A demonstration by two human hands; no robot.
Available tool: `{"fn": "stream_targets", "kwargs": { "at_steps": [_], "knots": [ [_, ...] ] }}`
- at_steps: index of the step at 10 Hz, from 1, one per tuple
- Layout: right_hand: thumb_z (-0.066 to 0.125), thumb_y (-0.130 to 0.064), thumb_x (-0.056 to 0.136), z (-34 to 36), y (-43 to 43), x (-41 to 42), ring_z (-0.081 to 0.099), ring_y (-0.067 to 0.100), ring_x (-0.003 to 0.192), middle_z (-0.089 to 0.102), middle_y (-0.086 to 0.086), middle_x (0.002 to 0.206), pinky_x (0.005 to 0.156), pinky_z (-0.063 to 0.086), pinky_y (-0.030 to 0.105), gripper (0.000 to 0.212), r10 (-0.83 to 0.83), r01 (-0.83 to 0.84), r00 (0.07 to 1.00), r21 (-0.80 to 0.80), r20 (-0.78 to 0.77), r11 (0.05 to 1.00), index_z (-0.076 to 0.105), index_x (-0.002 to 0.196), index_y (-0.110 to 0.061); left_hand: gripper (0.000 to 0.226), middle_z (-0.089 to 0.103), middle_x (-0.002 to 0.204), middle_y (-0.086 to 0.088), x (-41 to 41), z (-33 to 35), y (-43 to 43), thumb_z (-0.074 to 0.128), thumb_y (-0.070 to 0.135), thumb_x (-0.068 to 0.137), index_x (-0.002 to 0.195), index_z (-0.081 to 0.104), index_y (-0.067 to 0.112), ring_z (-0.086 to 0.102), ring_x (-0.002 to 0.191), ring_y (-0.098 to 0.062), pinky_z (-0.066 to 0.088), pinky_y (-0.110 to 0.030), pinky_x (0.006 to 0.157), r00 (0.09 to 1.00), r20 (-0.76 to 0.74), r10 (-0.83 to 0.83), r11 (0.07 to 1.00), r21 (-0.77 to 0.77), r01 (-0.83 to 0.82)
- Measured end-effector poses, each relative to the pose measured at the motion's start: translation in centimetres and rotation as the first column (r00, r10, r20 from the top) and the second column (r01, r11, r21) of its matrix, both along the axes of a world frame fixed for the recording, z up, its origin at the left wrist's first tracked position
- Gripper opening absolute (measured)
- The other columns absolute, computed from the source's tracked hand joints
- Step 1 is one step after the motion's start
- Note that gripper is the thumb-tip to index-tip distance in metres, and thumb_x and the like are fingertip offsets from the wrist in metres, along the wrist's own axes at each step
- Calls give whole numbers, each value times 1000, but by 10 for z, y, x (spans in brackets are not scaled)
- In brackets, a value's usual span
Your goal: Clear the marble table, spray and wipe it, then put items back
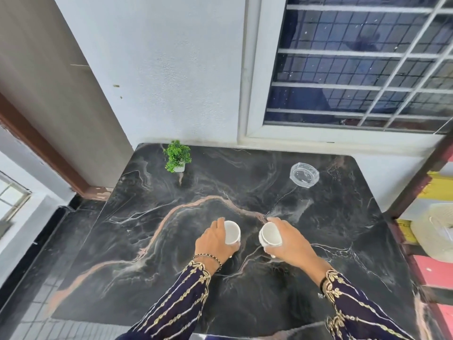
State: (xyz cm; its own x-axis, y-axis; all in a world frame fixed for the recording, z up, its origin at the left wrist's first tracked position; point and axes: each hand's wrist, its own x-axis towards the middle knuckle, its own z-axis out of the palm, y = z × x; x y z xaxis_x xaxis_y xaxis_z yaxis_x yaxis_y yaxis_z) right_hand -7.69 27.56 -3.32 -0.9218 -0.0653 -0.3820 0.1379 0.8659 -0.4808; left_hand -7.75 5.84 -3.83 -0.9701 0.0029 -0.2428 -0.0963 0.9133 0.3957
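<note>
A black marble table [171,241] with pink and white veins fills the middle of the view. My left hand [213,241] grips a white cup [232,232] that stands upright on the table. My right hand [289,241] grips a second white cup [269,235], tilted to the left just above the surface. The two cups are close together near the table's centre. A small green plant in a white pot [177,157] stands at the far left of the table. A clear glass ashtray [304,177] sits at the far right.
A white wall and a barred window [355,69] rise behind the table. A brown door frame [41,146] stands at the left over dark floor tiles. To the right are a dark post [421,175], a cream round object [436,231] and red and yellow surfaces.
</note>
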Motion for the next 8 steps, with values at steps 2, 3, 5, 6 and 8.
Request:
{"fn": "stream_targets", "kwargs": {
  "at_steps": [2,3,5,6,8],
  "knots": [
    [74,-47,78,0,-1,3,43,25,137,40,-1,152,109,42,48,95,21,-21,1000,-10,7,1000,23,157,-31,83,44,140,2,2,3,7,55,61,79,143,24,20,55,119,-24,47,-43,91,999,29,-45,998,-52,47],
    [74,-47,80,2,2,7,39,29,140,34,1,157,112,39,48,98,51,-51,999,-2,1,999,19,159,-29,91,41,140,2,7,4,5,55,66,76,144,19,19,55,120,-24,49,-44,90,1000,8,-28,997,-71,29],
    [68,-50,83,11,3,20,50,24,130,48,3,143,105,45,43,81,29,-29,999,17,-15,999,31,151,-28,93,42,138,2,28,13,-2,59,68,71,143,20,23,55,119,-24,49,-45,91,1000,-4,13,998,-54,-13],
    [70,-54,76,13,5,25,43,30,138,40,5,153,110,40,46,98,20,-20,1000,21,-3,1000,23,157,-24,91,45,134,3,38,21,-3,61,67,68,140,23,26,57,116,-24,51,-45,88,999,-9,37,998,-52,-38],
    [72,-51,81,17,4,32,43,32,136,37,8,156,112,38,44,95,51,-43,991,69,-126,997,25,156,-17,88,43,139,2,54,37,-3,62,64,73,141,22,23,53,122,-21,49,-42,91,995,-71,64,995,-71,-69]
  ]
}}
